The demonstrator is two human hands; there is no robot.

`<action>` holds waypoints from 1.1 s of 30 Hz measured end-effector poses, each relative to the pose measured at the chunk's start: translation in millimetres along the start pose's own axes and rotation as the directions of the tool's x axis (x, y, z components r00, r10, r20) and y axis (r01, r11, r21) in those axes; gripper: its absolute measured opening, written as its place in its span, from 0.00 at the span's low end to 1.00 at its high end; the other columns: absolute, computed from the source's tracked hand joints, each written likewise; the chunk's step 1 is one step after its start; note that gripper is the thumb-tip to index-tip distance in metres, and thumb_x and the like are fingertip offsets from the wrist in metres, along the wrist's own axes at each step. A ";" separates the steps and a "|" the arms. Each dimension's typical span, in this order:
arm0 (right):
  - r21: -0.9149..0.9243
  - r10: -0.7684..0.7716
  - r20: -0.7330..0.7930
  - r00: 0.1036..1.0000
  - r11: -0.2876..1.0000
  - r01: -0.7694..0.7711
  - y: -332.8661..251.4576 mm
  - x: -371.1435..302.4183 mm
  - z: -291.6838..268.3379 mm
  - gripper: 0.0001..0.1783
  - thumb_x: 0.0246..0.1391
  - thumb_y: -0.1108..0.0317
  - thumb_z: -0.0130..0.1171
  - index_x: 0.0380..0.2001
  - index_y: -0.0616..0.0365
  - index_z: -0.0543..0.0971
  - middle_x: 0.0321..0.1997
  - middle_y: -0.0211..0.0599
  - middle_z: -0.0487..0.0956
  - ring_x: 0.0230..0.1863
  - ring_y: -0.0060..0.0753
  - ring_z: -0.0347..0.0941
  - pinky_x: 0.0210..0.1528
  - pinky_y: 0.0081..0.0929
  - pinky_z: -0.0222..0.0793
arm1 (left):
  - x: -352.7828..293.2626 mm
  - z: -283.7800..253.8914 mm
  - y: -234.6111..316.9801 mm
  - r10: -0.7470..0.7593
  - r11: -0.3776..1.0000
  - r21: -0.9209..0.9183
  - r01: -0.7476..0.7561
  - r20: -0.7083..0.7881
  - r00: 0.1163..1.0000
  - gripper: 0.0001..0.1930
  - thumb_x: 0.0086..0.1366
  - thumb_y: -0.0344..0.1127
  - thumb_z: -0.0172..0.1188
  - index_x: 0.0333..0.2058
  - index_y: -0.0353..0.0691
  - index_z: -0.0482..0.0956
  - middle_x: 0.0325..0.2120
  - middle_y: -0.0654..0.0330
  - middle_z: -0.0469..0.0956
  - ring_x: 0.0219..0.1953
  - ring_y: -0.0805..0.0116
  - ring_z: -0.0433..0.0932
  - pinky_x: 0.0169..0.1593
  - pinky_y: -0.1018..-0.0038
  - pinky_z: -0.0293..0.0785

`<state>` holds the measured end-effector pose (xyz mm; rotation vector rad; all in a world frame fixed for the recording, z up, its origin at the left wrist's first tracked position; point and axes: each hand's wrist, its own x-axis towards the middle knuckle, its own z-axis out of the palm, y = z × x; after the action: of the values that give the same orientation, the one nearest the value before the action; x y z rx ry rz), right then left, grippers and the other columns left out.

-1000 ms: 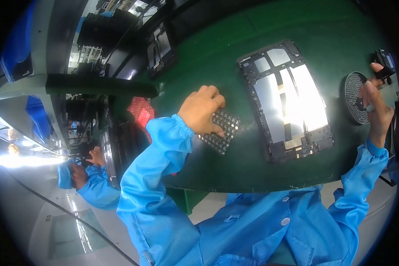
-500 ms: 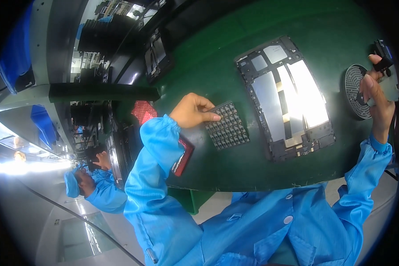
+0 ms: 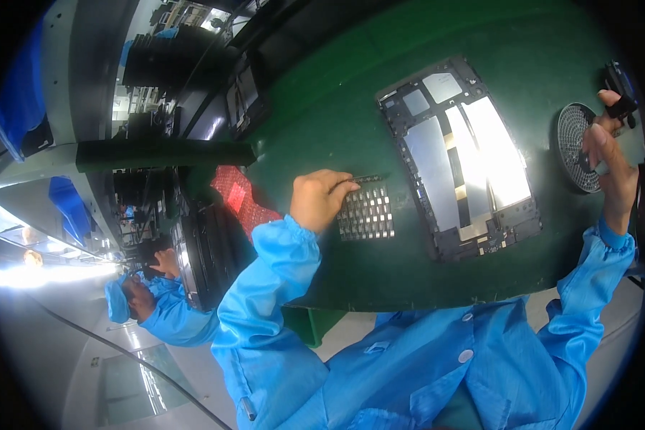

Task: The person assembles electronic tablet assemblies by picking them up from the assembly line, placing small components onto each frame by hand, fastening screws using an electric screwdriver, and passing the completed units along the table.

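My left hand [image 3: 321,197] pinches the top edge of a dark sheet of small metallic parts [image 3: 368,213], set in rows. The sheet looks tilted, its upper edge showing as a thin dark strip. To its right on the green table lies an opened black tablet-like casing [image 3: 437,165] with silver panels and circuit parts around its rim. At the far right, my right hand [image 3: 609,147] has its fingers curled beside a round grey perforated tray [image 3: 575,147]. What those fingers hold, near a small black object [image 3: 621,104], I cannot make out.
Red bubble wrap [image 3: 242,201] lies left of my left forearm. A similar black casing [image 3: 245,97] stands at the upper left, near a dark rail [image 3: 165,154]. Beyond the table's left side sits another person in blue [image 3: 168,308], beside stacked dark panels [image 3: 201,251].
My left hand has moved slightly right and down, tilting the sheet of parts. My left forearm has moved right, covering the red edge beside it; more bubble wrap shows. My right hand stays about where it was.
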<state>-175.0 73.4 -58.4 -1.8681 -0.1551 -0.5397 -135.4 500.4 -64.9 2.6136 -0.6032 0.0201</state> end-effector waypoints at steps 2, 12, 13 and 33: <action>-0.026 0.008 0.009 1.000 1.000 -0.008 0.6 0.2 -0.9 0.25 0.52 0.66 0.56 0.52 0.66 0.65 0.19 0.27 0.65 0.18 0.15 0.62 0.25 0.16 0.63 | -3.7 3.3 3.2 0.056 0.998 0.040 -0.054 -0.061 0.997 0.08 0.46 0.27 0.66 0.28 0.33 0.81 0.24 0.52 0.79 0.25 0.62 0.78 0.31 0.74 0.73; -0.022 0.038 -0.004 0.999 0.999 -0.038 0.5 -2.1 2.2 0.25 0.51 0.65 0.57 0.50 0.65 0.67 0.19 0.27 0.66 0.17 0.16 0.64 0.25 0.16 0.65 | 1.0 -21.3 -18.9 -0.270 0.777 -0.482 0.404 0.325 0.907 0.15 0.56 0.30 0.61 0.42 0.29 0.75 0.32 0.58 0.78 0.34 0.73 0.75 0.39 0.78 0.72; -0.026 0.031 -0.004 1.000 0.999 -0.031 0.7 -2.6 1.9 0.25 0.51 0.64 0.57 0.50 0.65 0.68 0.19 0.27 0.67 0.17 0.17 0.64 0.25 0.16 0.65 | 5.2 -27.9 -20.0 -0.252 0.675 -0.539 0.504 0.474 0.844 0.16 0.58 0.28 0.59 0.45 0.28 0.73 0.34 0.59 0.77 0.35 0.75 0.74 0.41 0.80 0.71; -0.080 0.038 -0.054 0.998 0.996 -0.042 -8.3 -3.7 3.8 0.23 0.51 0.64 0.57 0.49 0.64 0.70 0.18 0.28 0.68 0.17 0.18 0.65 0.23 0.16 0.64 | -2.1 -38.8 8.2 -0.128 0.991 0.056 0.120 0.195 0.972 0.16 0.45 0.20 0.59 0.37 0.35 0.79 0.29 0.43 0.77 0.31 0.52 0.78 0.37 0.70 0.74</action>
<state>-180.2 80.4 -53.8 -1.9299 -0.0615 -0.5746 -137.4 511.6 -26.8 2.7106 -0.5093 -0.2731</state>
